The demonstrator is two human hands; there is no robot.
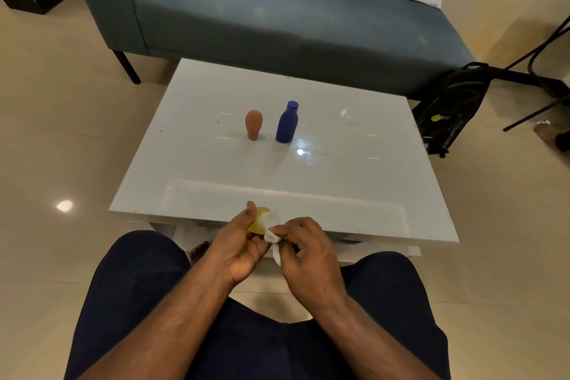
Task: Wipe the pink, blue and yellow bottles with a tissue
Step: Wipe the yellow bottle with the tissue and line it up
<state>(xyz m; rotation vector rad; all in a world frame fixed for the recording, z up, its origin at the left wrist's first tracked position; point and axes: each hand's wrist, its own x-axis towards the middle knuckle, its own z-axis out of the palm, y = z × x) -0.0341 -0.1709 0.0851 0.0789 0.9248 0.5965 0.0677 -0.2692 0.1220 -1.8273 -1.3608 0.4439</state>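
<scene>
While the head camera looks down, this is what shows:
Left hand: the left hand (239,245) curls its fingers and thumb round the yellow bottle (258,223) and holds it up off the table, just past the near edge.
Right hand: the right hand (303,248) pinches a small white tissue (273,241) and presses it on the bottle's white cap end.
Yellow bottle: it lies tilted between the two hands, mostly hidden by fingers.
Pink bottle: the pink bottle (254,124) stands on its cap near the middle of the white table (354,188). It looks more orange in this light.
Blue bottle: the blue bottle (287,123) stands upright just beside the pink one, not touching it.
Step now: I think the yellow bottle is being wiped.
How to do it well: hold the bottle tight, turn it slowly, and rub the tissue all the way round, cap and body too.
Edges: the hands work over the near table edge and the knees, so a dropped bottle could fall to the floor.
Open room: the table has lots of bare top in front of the two standing bottles for setting the yellow one down.
Far side: a blue sofa (277,18) sits behind the table, and a black bag (450,108) leans at the right.
</scene>
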